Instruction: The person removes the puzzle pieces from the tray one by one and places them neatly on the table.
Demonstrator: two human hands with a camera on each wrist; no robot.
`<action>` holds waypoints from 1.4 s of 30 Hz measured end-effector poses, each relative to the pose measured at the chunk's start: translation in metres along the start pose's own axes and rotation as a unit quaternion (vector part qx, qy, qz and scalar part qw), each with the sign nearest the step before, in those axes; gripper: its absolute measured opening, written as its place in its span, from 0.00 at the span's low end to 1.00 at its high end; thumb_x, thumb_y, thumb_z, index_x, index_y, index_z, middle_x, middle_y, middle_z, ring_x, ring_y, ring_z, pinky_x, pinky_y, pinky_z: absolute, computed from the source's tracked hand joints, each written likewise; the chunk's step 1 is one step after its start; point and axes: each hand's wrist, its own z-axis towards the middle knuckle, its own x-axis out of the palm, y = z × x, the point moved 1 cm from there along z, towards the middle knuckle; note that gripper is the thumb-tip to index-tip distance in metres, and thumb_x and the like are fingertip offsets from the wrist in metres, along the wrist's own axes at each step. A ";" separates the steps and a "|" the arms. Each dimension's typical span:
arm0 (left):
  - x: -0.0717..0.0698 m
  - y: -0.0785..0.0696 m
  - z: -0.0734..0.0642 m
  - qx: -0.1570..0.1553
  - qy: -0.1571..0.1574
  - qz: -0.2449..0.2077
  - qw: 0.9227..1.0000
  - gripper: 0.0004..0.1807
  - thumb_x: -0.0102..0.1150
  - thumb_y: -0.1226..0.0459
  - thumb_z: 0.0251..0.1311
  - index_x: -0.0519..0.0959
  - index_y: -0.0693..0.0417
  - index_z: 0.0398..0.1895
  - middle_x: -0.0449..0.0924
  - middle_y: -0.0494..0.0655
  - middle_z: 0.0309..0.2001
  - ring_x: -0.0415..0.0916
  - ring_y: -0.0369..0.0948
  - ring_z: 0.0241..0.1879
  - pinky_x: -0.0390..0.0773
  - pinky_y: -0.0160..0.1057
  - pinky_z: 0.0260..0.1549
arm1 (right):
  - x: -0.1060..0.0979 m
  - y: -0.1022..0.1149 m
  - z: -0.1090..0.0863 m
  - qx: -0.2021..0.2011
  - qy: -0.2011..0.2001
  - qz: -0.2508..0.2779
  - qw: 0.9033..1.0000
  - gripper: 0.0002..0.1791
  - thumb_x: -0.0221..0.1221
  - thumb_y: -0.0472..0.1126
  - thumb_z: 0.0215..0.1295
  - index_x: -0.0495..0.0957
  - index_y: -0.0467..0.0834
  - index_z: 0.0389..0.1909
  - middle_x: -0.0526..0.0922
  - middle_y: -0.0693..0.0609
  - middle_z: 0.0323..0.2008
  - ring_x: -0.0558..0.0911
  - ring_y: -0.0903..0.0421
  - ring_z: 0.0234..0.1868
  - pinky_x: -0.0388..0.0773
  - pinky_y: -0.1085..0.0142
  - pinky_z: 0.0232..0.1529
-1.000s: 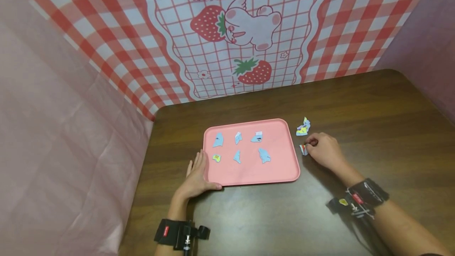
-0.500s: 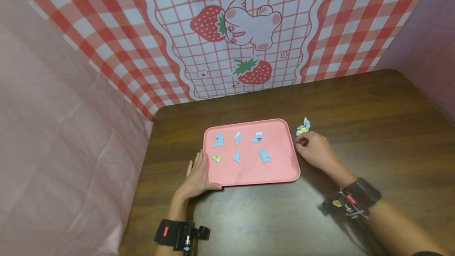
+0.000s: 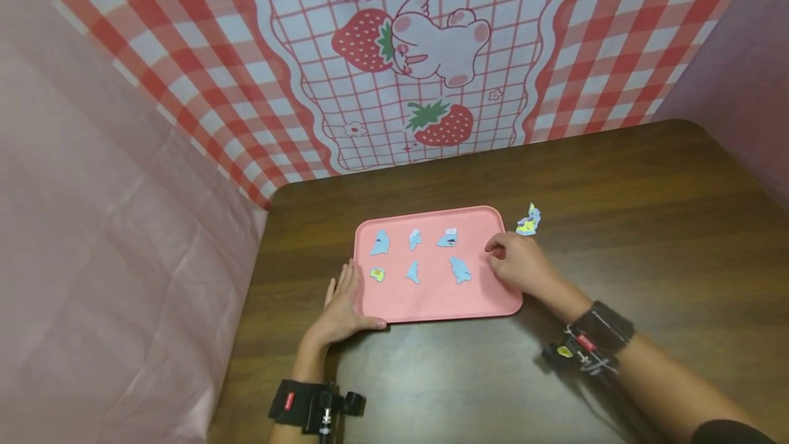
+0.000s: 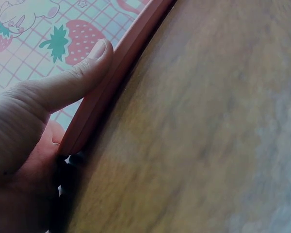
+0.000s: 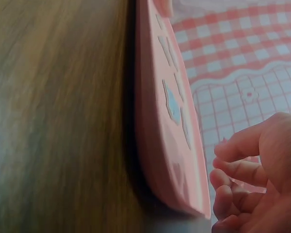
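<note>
A pink tray [image 3: 431, 303] lies on the table with several small, flat, jagged puzzle pieces on it, mostly light blue, such as the blue piece [image 3: 459, 270] and a yellow piece [image 3: 377, 274]. My left hand [image 3: 342, 307] rests at the tray's left front corner, thumb along the front rim, fingers along the left side. My right hand [image 3: 520, 262] hovers over the tray's right rim, thumb and fingertips [image 5: 223, 150] drawn together in a pinch. The red-striped puzzle piece it holds is hidden by the fingers.
Beyond the tray's right rim, a small heap of yellow and blue pieces [image 3: 529, 220] lies on the brown wooden table [image 3: 647, 225]. A red-checked strawberry cloth [image 3: 431, 115] hangs behind the table. Pink curtains [image 3: 154, 259] stand at both sides.
My right hand has moved left from the table onto the tray's right side. The red-striped piece under its fingertips has gone from view. My left hand has stayed put.
</note>
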 end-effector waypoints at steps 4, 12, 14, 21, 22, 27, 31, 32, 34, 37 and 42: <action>0.000 0.000 0.000 0.000 0.001 0.003 1.000 0.76 0.78 0.40 0.43 0.34 0.65 0.79 0.27 0.59 0.80 0.24 0.51 0.79 0.27 0.59 0.72 | 0.005 0.007 0.003 -0.010 0.005 -0.006 1.000 0.04 0.63 0.33 0.55 0.84 0.39 0.32 0.78 0.52 0.25 0.76 0.54 0.28 0.71 0.59 0.32; 0.000 0.001 0.000 0.000 0.003 0.001 1.000 0.76 0.77 0.39 0.43 0.35 0.64 0.80 0.27 0.58 0.80 0.24 0.51 0.79 0.26 0.58 0.72 | 0.019 0.022 0.003 -0.026 0.018 -0.013 0.999 0.04 0.66 0.34 0.55 0.85 0.39 0.32 0.79 0.53 0.26 0.78 0.55 0.28 0.75 0.58 0.33; 0.000 0.002 -0.001 0.000 0.002 0.002 1.000 0.76 0.77 0.40 0.43 0.35 0.64 0.80 0.28 0.58 0.80 0.24 0.51 0.79 0.26 0.59 0.72 | 0.023 0.025 0.002 -0.023 0.024 -0.019 0.999 0.05 0.66 0.35 0.56 0.85 0.39 0.33 0.79 0.52 0.27 0.78 0.55 0.29 0.77 0.57 0.34; 0.001 0.002 -0.001 0.005 -0.003 -0.001 1.000 0.75 0.78 0.40 0.44 0.35 0.65 0.80 0.28 0.60 0.80 0.25 0.52 0.79 0.27 0.60 0.72 | 0.033 0.031 0.002 -0.001 0.053 -0.048 0.997 0.14 0.69 0.41 0.57 0.86 0.36 0.41 0.81 0.47 0.34 0.80 0.50 0.35 0.79 0.52 0.40; 0.001 0.002 -0.001 0.005 -0.004 -0.002 1.000 0.75 0.78 0.41 0.44 0.35 0.65 0.79 0.28 0.60 0.80 0.25 0.52 0.79 0.27 0.60 0.72 | 0.034 0.031 0.002 0.002 0.055 -0.051 0.997 0.15 0.69 0.41 0.57 0.86 0.36 0.41 0.81 0.46 0.35 0.80 0.49 0.36 0.78 0.52 0.41; 0.000 0.001 -0.001 0.007 -0.005 -0.002 1.000 0.75 0.78 0.40 0.44 0.35 0.65 0.79 0.28 0.60 0.80 0.25 0.52 0.79 0.27 0.60 0.72 | 0.039 0.033 0.002 0.015 0.055 -0.061 0.997 0.19 0.72 0.44 0.55 0.85 0.36 0.44 0.81 0.45 0.36 0.79 0.48 0.38 0.78 0.51 0.42; 0.000 0.001 -0.001 0.006 -0.003 0.000 1.000 0.76 0.77 0.38 0.43 0.35 0.65 0.80 0.28 0.59 0.80 0.25 0.52 0.79 0.27 0.60 0.72 | 0.041 0.034 0.000 0.021 0.060 -0.072 0.995 0.22 0.73 0.46 0.55 0.85 0.36 0.47 0.80 0.45 0.38 0.79 0.49 0.38 0.78 0.52 0.43; 0.000 0.002 -0.001 0.007 -0.004 0.001 1.000 0.76 0.77 0.38 0.43 0.35 0.65 0.80 0.28 0.60 0.80 0.25 0.52 0.79 0.28 0.61 0.72 | 0.041 0.034 0.000 0.021 0.061 -0.075 0.995 0.22 0.73 0.46 0.55 0.85 0.36 0.47 0.80 0.45 0.39 0.79 0.49 0.38 0.78 0.52 0.43; 0.000 0.002 0.000 0.004 -0.001 0.000 1.000 0.77 0.76 0.37 0.42 0.34 0.65 0.80 0.28 0.58 0.80 0.24 0.51 0.79 0.27 0.60 0.72 | 0.042 0.034 -0.001 0.019 0.061 -0.081 0.995 0.23 0.73 0.46 0.55 0.85 0.37 0.48 0.79 0.45 0.39 0.79 0.49 0.37 0.78 0.52 0.43; 0.001 0.003 0.000 0.001 0.001 0.001 1.000 0.78 0.76 0.36 0.42 0.34 0.64 0.80 0.27 0.57 0.80 0.24 0.50 0.79 0.26 0.58 0.72 | 0.041 0.035 -0.002 0.016 0.061 -0.080 0.995 0.22 0.73 0.45 0.54 0.84 0.36 0.47 0.79 0.45 0.38 0.78 0.49 0.37 0.77 0.52 0.44; 0.001 0.003 0.000 0.004 -0.003 -0.001 1.000 0.77 0.77 0.38 0.42 0.35 0.65 0.80 0.28 0.58 0.80 0.24 0.51 0.79 0.27 0.59 0.72 | 0.041 0.035 -0.002 0.013 0.064 -0.072 0.995 0.22 0.73 0.43 0.54 0.84 0.36 0.47 0.79 0.46 0.38 0.78 0.49 0.38 0.77 0.52 0.44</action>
